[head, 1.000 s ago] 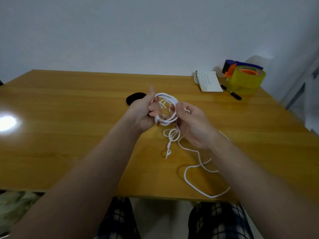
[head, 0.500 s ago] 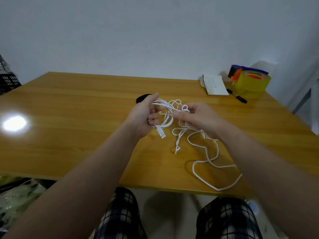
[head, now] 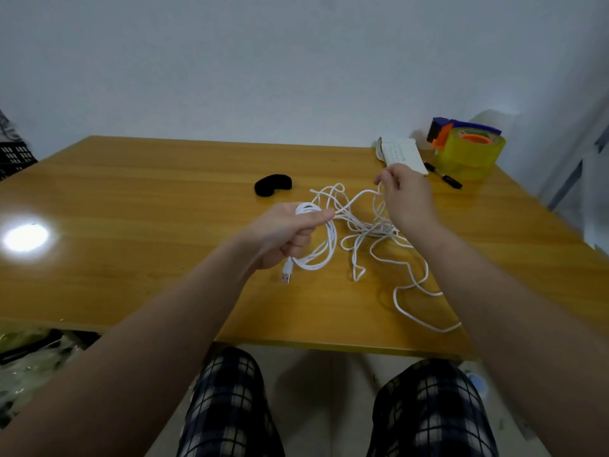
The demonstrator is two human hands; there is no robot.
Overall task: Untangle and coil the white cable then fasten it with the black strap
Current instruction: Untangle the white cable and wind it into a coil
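Observation:
A thin white cable lies in loose tangled loops over the middle of the wooden table. My left hand is shut on a small coil of the cable, and the USB plug dangles just below the fist. My right hand is raised further back and to the right, pinching a strand of the same cable between thumb and fingers. More slack trails toward the table's near edge at the right. The black strap lies curled on the table beyond my left hand, apart from both hands.
At the back right corner stand a yellow tape roll on a blue and orange dispenser, a small white notebook and a black marker. A bright light reflection shows at the left. My legs are under the near edge.
My hands have moved apart: the right hand has gone up and to the right, drawing a strand out of the tangle. The left hand keeps its coil. The black strap is now uncovered.

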